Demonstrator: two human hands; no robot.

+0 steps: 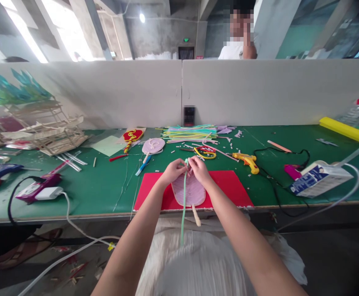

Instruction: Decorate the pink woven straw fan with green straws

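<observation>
Left hand (176, 170) and right hand (199, 169) both pinch the green pipe cleaner (184, 201) at its far end, fingertips closed, neither clearly nearer; long axis trails wearer-ward over lilac fan (195, 191).

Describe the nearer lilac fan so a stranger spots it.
Find the green table, then the red sheet at its near edge. The lilac fan overlaps that sheet, pale handle passing the edge. Its lilac neighbour sits farther back, left; only this one has a green strip crossing in front.
</observation>
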